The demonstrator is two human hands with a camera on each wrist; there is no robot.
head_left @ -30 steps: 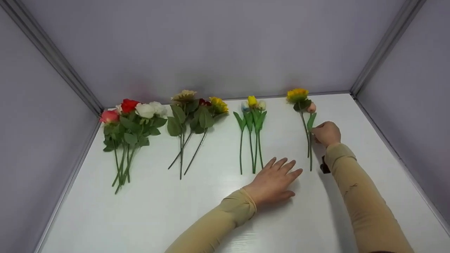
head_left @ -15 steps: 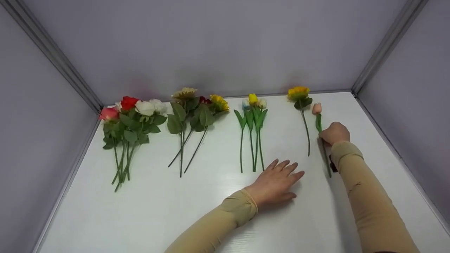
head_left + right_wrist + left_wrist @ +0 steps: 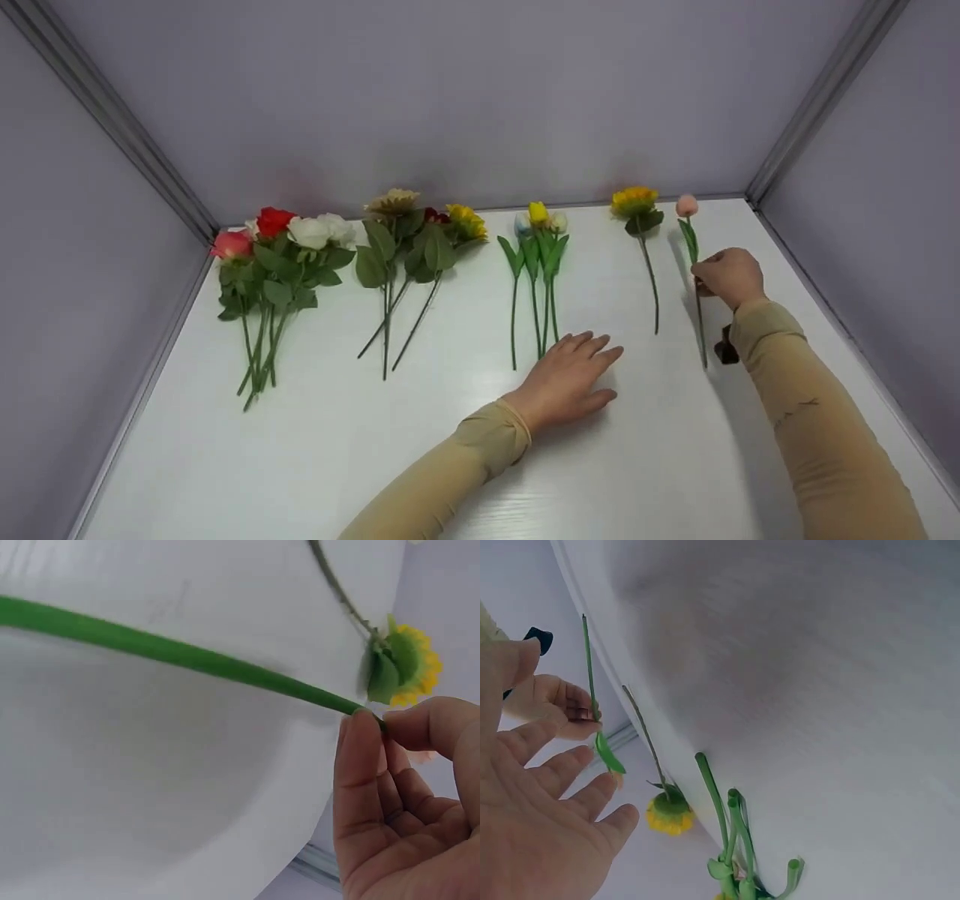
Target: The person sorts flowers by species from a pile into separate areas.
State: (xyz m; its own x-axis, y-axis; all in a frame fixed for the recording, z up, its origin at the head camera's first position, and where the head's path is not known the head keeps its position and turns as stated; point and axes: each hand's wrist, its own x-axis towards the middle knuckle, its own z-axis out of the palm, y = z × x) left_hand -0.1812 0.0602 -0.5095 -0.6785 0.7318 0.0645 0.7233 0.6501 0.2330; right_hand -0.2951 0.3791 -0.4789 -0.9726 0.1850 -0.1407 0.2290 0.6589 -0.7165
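At the right of the head view, my right hand [image 3: 729, 276] pinches the green stem of a pink tulip [image 3: 687, 205] between thumb and fingertips. The right wrist view shows the grip close up on the tulip stem [image 3: 187, 654], with the bloom mostly hidden behind the hand. My left hand [image 3: 574, 379] is spread over the table, fingers straight, holding nothing. Its fingers lie close by the stem ends of a small group of tulips [image 3: 538, 214] with yellow, white and bluish heads. A single sunflower [image 3: 634, 201] lies just left of the pink tulip.
Roses [image 3: 276, 222] in red, pink and white lie bunched at the far left of the white table [image 3: 300, 465]. Beside them lies a looser group with a beige flower [image 3: 393, 201], a dark red one and a yellow sunflower [image 3: 466, 222]. Grey walls [image 3: 480, 97] enclose the back and sides.
My right hand has carried the pink tulip rightward, away from the sunflower it lay beside. The left hand has drifted slightly left.
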